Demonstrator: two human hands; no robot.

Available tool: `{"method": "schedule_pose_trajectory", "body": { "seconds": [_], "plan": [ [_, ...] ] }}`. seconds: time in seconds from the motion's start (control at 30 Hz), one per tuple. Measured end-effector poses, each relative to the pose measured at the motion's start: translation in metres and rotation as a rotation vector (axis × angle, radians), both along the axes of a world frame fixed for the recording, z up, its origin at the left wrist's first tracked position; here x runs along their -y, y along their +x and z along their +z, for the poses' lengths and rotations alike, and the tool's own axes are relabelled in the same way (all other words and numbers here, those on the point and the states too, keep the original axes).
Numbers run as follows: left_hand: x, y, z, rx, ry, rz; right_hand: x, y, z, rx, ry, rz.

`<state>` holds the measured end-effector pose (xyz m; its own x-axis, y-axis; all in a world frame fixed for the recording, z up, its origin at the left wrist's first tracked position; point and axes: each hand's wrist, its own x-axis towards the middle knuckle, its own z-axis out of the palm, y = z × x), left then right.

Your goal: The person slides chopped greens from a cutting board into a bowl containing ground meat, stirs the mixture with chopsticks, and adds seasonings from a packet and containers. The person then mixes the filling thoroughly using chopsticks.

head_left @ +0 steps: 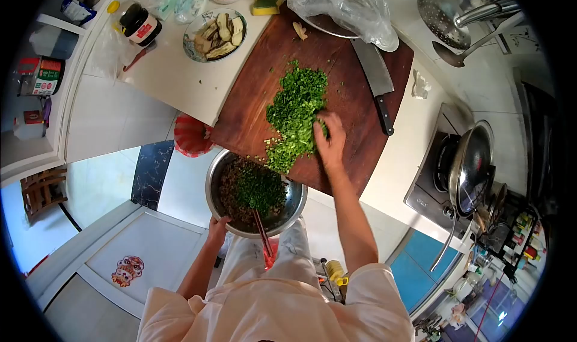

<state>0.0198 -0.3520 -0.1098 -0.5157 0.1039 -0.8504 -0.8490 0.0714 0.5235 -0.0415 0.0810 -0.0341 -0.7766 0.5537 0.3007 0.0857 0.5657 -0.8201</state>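
Observation:
My left hand [218, 232] grips the rim of a steel mixing bowl [213, 189] just below the edge of the board. Inside the bowl lie a brown minced mixture [228, 189] and a heap of chopped greens [255, 189], with red chopsticks [262, 234] leaning out toward me. My right hand [330, 140] is at the right side of a pile of chopped green onions [294, 113] on the wooden cutting board [246, 113]. Its thumb and fingers are apart, with the fingertips at the greens and slightly blurred. A cleaver [374, 71] with a black handle rests to the right of the pile.
A plate of sliced eggplant [217, 34], a dark sauce bottle [140, 24] and a sponge [265, 2] stand at the back left. A plastic bag [345, 8] covers a pan behind the board. The wok [472, 167] sits on the stove at right. A red basket [191, 136] hangs left.

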Motion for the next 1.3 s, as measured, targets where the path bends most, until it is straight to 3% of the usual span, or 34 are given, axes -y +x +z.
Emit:
{"method": "schedule_pose_trajectory", "body": {
  "seconds": [0.1,0.17,0.33,0.4,0.5,0.57,0.63,0.77,0.9,1.0,1.1,1.3],
  "plan": [
    [0.0,-0.001,0.001,0.019,-0.04,-0.029,0.05,0.028,-0.001,-0.004,0.017,-0.052],
    [-0.002,-0.002,0.003,0.01,-0.002,0.007,0.081,0.047,0.001,0.029,-0.151,0.035],
    [-0.001,-0.001,0.004,0.019,-0.003,0.06,0.15,0.074,0.021,0.043,-0.286,0.3],
    [-0.003,-0.002,0.002,0.002,-0.033,0.062,0.144,0.074,0.02,-0.009,-0.357,0.375],
    [0.007,-0.003,-0.006,-0.007,-0.035,0.021,0.082,0.053,0.019,-0.064,-0.317,0.196],
    [-0.002,-0.01,0.007,-0.021,-0.005,0.013,0.024,0.02,0.033,-0.003,-0.154,-0.052],
    [0.006,-0.009,0.005,-0.026,0.001,0.024,-0.037,-0.013,0.009,-0.158,-0.086,-0.132],
    [0.013,-0.018,-0.001,-0.013,-0.037,-0.062,-0.085,-0.065,-0.007,-0.116,-0.01,-0.066],
    [0.017,-0.023,-0.003,-0.041,-0.008,-0.085,-0.066,-0.09,-0.004,-0.1,-0.14,0.118],
    [0.021,-0.026,-0.011,0.007,-0.061,-0.111,-0.043,-0.081,-0.002,-0.084,-0.079,0.209],
    [0.006,-0.032,0.008,-0.008,-0.058,-0.064,-0.014,-0.06,-0.003,-0.049,-0.108,0.179],
    [0.015,-0.037,-0.002,-0.033,0.091,-0.055,0.061,-0.005,0.003,-0.044,-0.206,0.106]
  ]
}}
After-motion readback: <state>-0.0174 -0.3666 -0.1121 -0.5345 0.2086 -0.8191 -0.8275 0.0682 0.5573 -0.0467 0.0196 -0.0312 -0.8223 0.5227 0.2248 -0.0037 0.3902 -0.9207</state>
